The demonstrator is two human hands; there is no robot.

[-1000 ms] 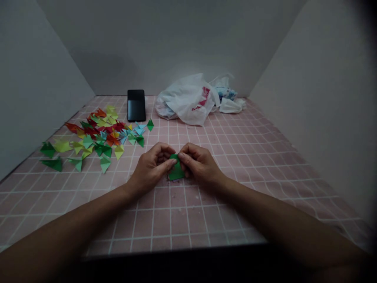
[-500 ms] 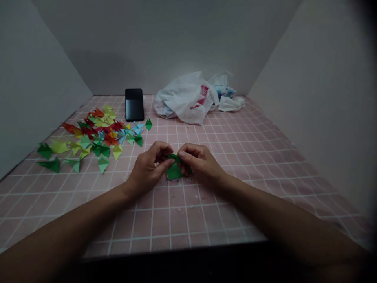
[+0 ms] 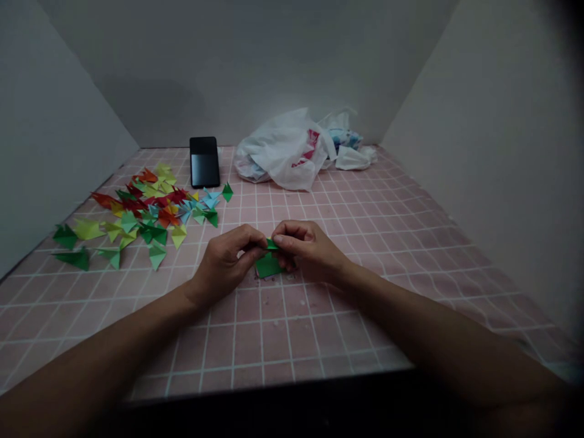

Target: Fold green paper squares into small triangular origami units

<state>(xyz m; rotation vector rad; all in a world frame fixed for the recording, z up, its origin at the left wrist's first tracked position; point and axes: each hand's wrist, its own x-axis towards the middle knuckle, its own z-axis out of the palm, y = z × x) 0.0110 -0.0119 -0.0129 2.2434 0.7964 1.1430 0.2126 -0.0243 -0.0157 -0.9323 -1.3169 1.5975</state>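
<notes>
Between my hands is a small folded piece of green paper (image 3: 272, 244). My left hand (image 3: 231, 258) pinches its left end between thumb and forefinger. My right hand (image 3: 306, 248) pinches the right end the same way, the fingertips of both hands almost meeting. Just below, a flat green paper square (image 3: 268, 266) lies on the table, partly covered by my right fingers. Whether it is a stack cannot be made out. To the left, many folded paper pieces (image 3: 152, 232) in green, yellow, red, orange and light blue lie spread out.
A black phone (image 3: 205, 163) leans upright at the back. Right of it sits a crumpled white plastic bag (image 3: 278, 149), with a blue-and-white packet (image 3: 347, 139) and white tissue (image 3: 353, 158) beside it. A pink checked cloth (image 3: 365, 243) covers the table; pale walls enclose three sides.
My fingers have shifted slightly on the green paper, and more of its face shows between the fingertips. The whole view has moved a little; the other objects stay in place.
</notes>
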